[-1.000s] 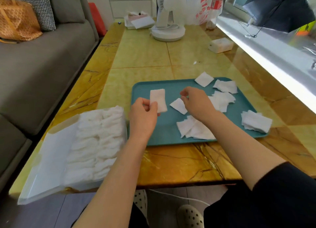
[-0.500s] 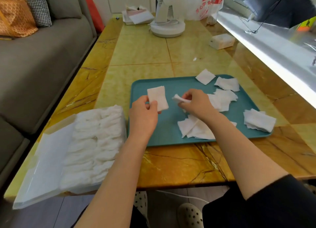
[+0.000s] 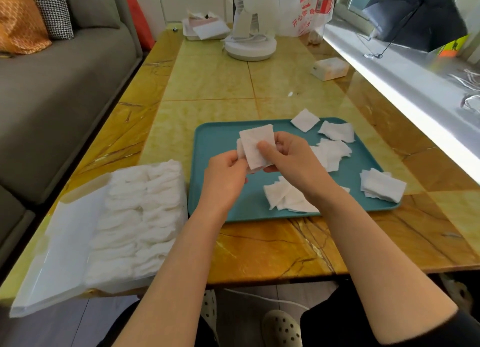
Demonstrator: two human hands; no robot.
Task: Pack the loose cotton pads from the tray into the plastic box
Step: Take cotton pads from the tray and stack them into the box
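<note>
Two hands I watch mid-frame above the tray (image 3: 220, 138), left hand (image 3: 223, 180) and right hand (image 3: 293, 162) both pinching stacked cotton pads (image 3: 255, 145) — plastic box (image 3: 65, 242) lower left.

Brightly daylit from right of the tray (image 3: 220, 138), blown white along the windowsill (image 3: 389, 86) there (detail lost); bent, soft far left of it.

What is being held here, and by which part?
Cotton pads: the left hand pinches the lower left edge, the right hand the lower right, thumb on the front face.
</note>
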